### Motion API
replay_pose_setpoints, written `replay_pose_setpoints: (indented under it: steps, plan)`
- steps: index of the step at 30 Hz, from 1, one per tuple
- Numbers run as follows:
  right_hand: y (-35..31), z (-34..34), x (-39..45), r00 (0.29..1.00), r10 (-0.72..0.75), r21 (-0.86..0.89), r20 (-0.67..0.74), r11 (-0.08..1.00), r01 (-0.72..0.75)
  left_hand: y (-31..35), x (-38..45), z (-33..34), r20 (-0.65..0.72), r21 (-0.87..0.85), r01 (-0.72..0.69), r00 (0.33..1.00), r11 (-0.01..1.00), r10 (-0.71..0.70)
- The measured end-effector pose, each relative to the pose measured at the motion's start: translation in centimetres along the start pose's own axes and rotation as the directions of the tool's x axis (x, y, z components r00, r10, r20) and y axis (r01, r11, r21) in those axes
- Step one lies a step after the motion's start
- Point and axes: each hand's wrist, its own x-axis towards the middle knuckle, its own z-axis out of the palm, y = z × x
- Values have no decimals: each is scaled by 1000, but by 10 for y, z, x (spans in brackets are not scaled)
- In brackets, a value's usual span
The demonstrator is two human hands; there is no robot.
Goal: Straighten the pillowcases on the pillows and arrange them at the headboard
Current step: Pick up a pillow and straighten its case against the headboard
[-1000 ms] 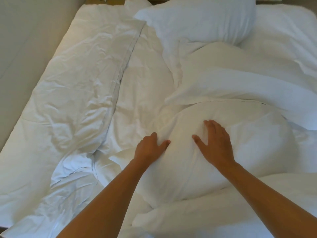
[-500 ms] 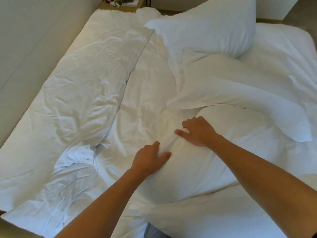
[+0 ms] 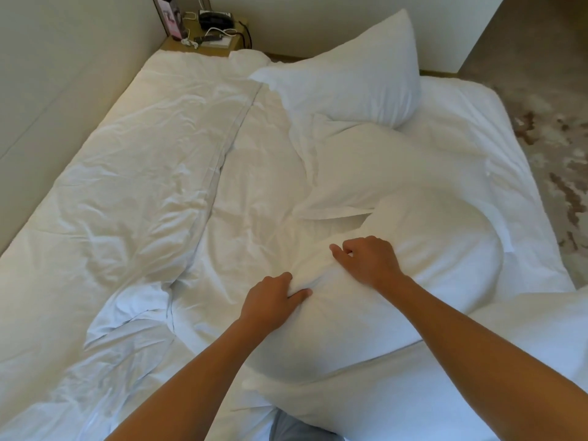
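- Duvet [image 3: 121,186] lies crumpled, well left of both grips.
- Our left hand [image 3: 270,302] pinches the pillowcase fabric at the near pillow [image 3: 397,281]'s left edge, fingers curled.
- Our right hand [image 3: 369,261], just beyond and right of it, grips the same edge.
- Pillow's long axis runs right from the grips; we judge the next move a pull leftward to take out slack.
- Two more pillows [image 3: 350,90] lie beyond; no containers.
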Motion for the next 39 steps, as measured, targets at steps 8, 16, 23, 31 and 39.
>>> replay_pose_setpoints:
  steps: [8,16,23,31,39]
  plan:
    - [-65,-63,-77,978,-69,-77,-198,996,54,-20,-77,-48,-83,-62,-135,988,989,129]
    - [-187,-149,-137,852,-77,71,-518,989,133,-59,-165,-202,-475,153,-265,825,952,306]
    - [-300,-138,-194,820,-65,223,-568,948,229,-125,-254,-278,-491,219,-200,823,955,285]
    - [-422,-116,-236,868,-111,336,-484,892,302,-211,-324,-277,-615,100,-177,763,979,201]
    - [-485,-148,-257,826,-119,381,-552,845,376,-234,-362,-319,-735,134,-209,635,969,239]
